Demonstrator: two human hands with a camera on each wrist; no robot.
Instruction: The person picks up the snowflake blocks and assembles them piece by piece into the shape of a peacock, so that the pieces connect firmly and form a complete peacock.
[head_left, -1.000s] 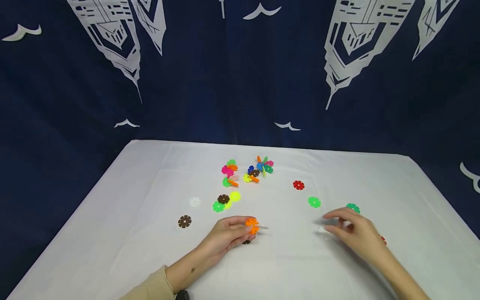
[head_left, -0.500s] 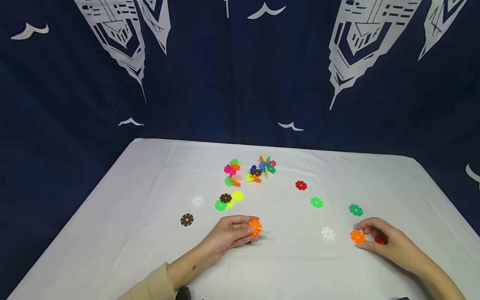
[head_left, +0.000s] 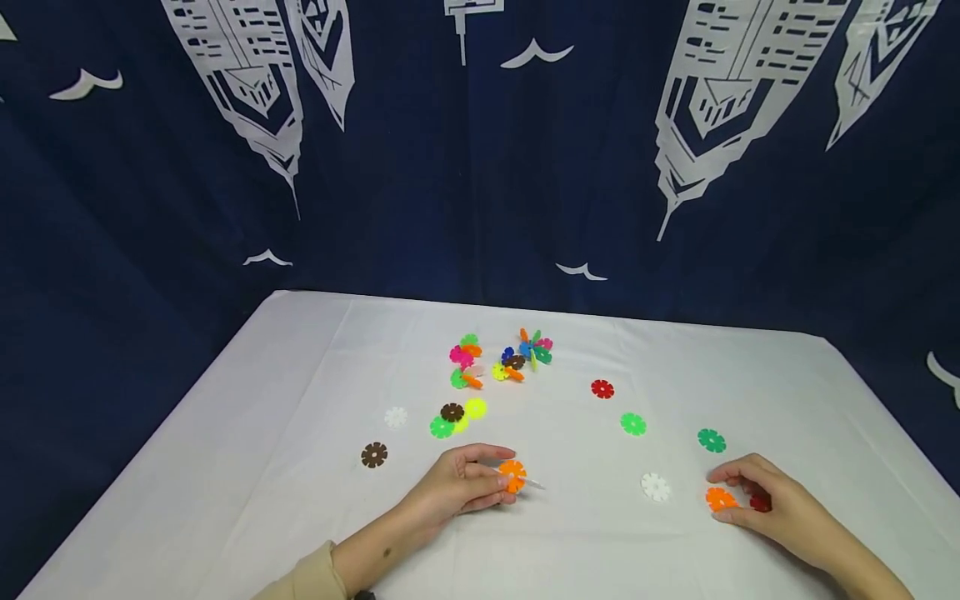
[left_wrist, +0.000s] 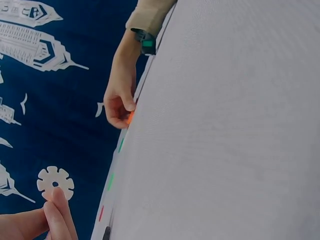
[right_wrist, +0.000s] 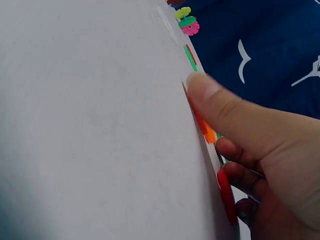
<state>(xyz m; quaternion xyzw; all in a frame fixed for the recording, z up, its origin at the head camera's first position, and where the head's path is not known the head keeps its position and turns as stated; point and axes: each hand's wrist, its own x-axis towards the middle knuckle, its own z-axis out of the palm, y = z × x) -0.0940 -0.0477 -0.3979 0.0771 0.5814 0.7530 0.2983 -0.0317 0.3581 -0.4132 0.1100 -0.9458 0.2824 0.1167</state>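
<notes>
My left hand pinches an orange slotted disc, which has a white slotted disc joined to it at an angle. In the left wrist view the white one stands upright above the fingertips. Farther right, my right hand is low over the table, thumb and index finger around another orange slotted disc. The right wrist view shows the thumb on that orange disc, close to the cloth. A red disc lies partly hidden under the curled right fingers.
Loose discs lie on the white table: white, green, dark green, red and brown. Joined disc clusters stand at the back. A dark blue curtain hangs behind.
My right hand has moved right, away from the white disc, to the orange disc near the red one. The left hand keeps its joined discs in nearly the same place.
</notes>
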